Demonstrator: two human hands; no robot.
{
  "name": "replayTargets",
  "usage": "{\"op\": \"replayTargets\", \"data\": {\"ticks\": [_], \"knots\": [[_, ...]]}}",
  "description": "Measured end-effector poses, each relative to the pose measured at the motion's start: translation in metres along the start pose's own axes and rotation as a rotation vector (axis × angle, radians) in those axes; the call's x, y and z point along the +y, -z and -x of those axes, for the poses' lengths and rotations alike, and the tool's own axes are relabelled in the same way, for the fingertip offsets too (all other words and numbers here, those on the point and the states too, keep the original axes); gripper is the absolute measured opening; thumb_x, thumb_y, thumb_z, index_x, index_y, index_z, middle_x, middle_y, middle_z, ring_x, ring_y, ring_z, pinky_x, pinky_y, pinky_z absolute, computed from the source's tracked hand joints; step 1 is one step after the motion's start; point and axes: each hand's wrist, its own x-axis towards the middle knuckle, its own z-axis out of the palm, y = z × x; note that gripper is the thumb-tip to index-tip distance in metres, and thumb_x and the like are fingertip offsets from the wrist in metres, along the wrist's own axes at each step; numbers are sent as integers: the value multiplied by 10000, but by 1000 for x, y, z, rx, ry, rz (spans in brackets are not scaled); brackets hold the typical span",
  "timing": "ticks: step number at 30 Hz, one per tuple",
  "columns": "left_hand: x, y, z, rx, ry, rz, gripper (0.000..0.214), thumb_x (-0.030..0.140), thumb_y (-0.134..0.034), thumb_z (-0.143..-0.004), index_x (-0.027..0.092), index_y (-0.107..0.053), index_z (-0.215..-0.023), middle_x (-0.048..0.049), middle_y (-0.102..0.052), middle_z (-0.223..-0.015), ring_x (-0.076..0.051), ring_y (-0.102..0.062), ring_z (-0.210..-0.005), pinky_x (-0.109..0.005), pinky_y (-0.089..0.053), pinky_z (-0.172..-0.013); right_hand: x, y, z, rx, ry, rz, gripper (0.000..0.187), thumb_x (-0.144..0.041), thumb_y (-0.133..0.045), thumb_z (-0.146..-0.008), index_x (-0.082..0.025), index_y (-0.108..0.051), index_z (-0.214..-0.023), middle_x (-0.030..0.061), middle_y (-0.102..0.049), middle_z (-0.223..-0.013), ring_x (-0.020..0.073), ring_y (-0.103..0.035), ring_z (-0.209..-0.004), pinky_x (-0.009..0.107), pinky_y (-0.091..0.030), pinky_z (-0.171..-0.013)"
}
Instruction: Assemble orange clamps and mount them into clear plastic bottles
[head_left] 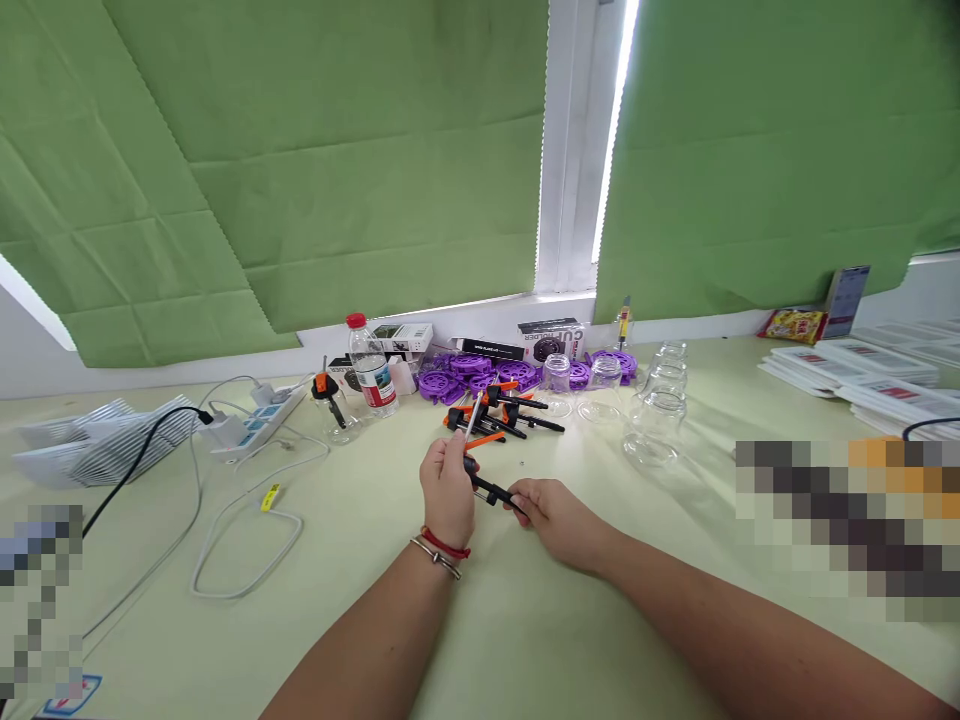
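On the surface (540, 640), at the near left, a blue-edged sticker (73, 693) is partly seen. Farther in, a white cable (247, 596) is laid in a loop and marked by a yellow tag (270, 497). In the middle, a slim black part (491, 489) is held between the two hands: its upper left end is gripped by the left hand (448, 488), its lower right end is pinched by the fingers of the right hand (551, 512). A red cord (446, 543) and a metal bangle (436, 557) are worn on the left wrist. By the left thumb, a pale rod (474, 415) and an orange bar (486, 441) are seen; whether they are joined to the held part cannot be told.

Just beyond the hands, black-and-orange pieces (510, 412) are heaped. To their left, a red-capped bottle (375, 375) is stood near a power strip (262, 422); to their right, clear vessels (652, 430) are placed. Behind the heap, purple discs (472, 372) are piled before boxes (553, 343), and the far side is covered by green blinds (375, 150).
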Motion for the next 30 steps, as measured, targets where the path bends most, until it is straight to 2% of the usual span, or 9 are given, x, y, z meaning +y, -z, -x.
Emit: {"op": "replayTargets", "data": {"ticks": [3,5,8,12,15,19,22,27,30], "knots": [[4,-2,1,59,90,60,378,560,-453,-771,195,-450,-671,36,-479,-530,-100,-470,-473,-190,-324,-395,-3,-1,1,5,-17,3,281,-341,-308,-907,-202,-505,-763,-28,-420,-591,105,-322,-483,231,-296,-484],[5,-3,1,53,143,59,382,572,-447,-763,197,-448,-691,35,-480,-537,-98,-467,-459,-185,-311,-374,-4,-1,1,24,-20,29,288,-358,-314,-906,-199,-507,-763,-29,-403,-578,109,-324,-484,232,-282,-473],[6,-1,-2,-113,174,-14,345,529,-514,-734,196,-434,-698,47,-462,-553,-74,-419,-396,-181,-271,-331,-4,3,0,71,-13,75,298,-355,-320,-904,-193,-497,-728,-24,-412,-570,112,-338,-488,238,-285,-484],[8,5,-6,-343,228,-154,274,255,-637,-623,208,-404,-759,91,-410,-547,-58,-398,-336,-180,-257,-308,-2,9,-2,127,17,133,294,-340,-340,-898,-188,-526,-728,-7,-459,-591,125,-377,-522,241,-297,-507],[10,9,-8,-447,243,-122,372,126,-629,-556,211,-384,-823,84,-453,-628,-58,-447,-375,-190,-324,-338,-2,14,-2,144,32,184,300,-327,-339,-899,-186,-549,-737,1,-480,-599,130,-391,-532,242,-295,-516],[10,12,-9,-556,229,-20,418,114,-670,-548,195,-397,-853,55,-481,-727,-66,-518,-507,-229,-444,-471,-1,18,-3,149,38,199,278,-286,-348,-892,-181,-563,-752,11,-515,-630,131,-419,-552,238,-305,-537],[8,14,-10,-587,233,-2,422,122,-696,-553,188,-422,-867,41,-488,-766,-73,-531,-565,-245,-464,-527,1,20,-4,146,42,212,270,-268,-350,-887,-180,-556,-737,11,-517,-631,130,-420,-554,234,-304,-535],[5,15,-11,-573,246,29,404,126,-712,-547,186,-451,-850,31,-499,-797,-94,-552,-644,-270,-486,-595,3,20,-5,171,45,239,279,-273,-346,-892,-181,-554,-730,11,-523,-633,133,-431,-562,234,-299,-530],[3,15,-11,-563,233,30,438,125,-729,-533,185,-453,-867,31,-492,-796,-97,-539,-664,-259,-479,-584,5,20,-6,188,36,239,277,-266,-349,-891,-176,-560,-738,16,-533,-641,136,-445,-572,236,-304,-535]]}}
